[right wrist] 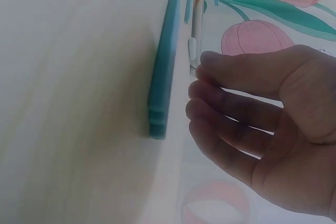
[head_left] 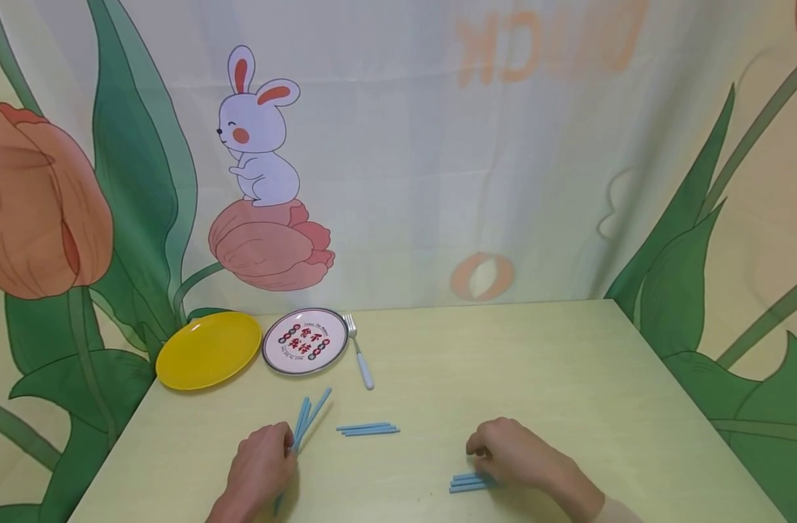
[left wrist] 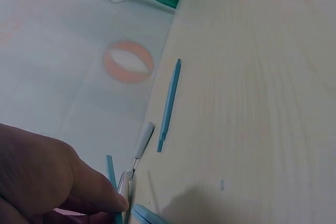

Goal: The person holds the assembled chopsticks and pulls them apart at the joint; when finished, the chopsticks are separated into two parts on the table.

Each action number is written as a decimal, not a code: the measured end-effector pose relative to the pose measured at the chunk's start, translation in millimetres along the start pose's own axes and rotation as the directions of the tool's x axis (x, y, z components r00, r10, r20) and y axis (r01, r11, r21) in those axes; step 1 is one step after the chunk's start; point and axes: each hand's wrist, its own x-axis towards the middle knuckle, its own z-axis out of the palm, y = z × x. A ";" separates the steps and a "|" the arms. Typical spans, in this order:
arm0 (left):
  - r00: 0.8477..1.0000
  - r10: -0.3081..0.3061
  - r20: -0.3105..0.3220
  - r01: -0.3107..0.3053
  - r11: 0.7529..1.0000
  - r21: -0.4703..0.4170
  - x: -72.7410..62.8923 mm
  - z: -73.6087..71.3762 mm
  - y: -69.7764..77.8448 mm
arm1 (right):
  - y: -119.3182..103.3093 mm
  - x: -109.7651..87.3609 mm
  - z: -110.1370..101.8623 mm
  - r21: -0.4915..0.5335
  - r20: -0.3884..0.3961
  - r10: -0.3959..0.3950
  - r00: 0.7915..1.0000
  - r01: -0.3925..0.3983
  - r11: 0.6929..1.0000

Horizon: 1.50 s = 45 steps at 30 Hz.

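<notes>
My left hand (head_left: 262, 461) holds several thin light-blue sticks (head_left: 314, 412), which fan apart above its fingers. Close up in the left wrist view, thumb and fingertips pinch one blue stick (left wrist: 111, 169). A small group of blue sticks (head_left: 368, 429) lies side by side on the table between the hands. Just under my right hand (head_left: 522, 454) is another small group of blue sticks (head_left: 465, 483). The right wrist view shows that hand (right wrist: 294, 114) with loosely bent fingers, holding nothing, apart from the blue sticks (right wrist: 165, 61) beside it.
On the table (head_left: 568, 378), a yellow plate (head_left: 208, 351) stands at the back left. Beside it is a white plate (head_left: 305, 341) with red lettering, then a fork (head_left: 364, 367) with a pale handle. A printed curtain (head_left: 398, 181) hangs behind the table's back edge.
</notes>
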 end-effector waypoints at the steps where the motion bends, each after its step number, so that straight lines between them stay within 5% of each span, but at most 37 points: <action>1: 1.000 0.009 -0.008 -0.009 1.000 0.006 0.6 -0.4 0.8 | -0.2 0.3 -0.7 0.004 -0.002 0.005 1.000 -0.005 1.000; 20: 0.994 0.071 -0.079 -0.070 0.998 0.006 8.3 -5.0 17.6 | -8.5 8.3 -21.7 -0.052 -0.113 -0.080 0.990 0.074 0.996; 45: 0.989 0.142 -0.047 -0.142 0.990 -0.004 19.3 -7.7 42.5 | -22.8 19.0 -38.1 -0.103 -0.227 -0.154 0.962 0.134 0.986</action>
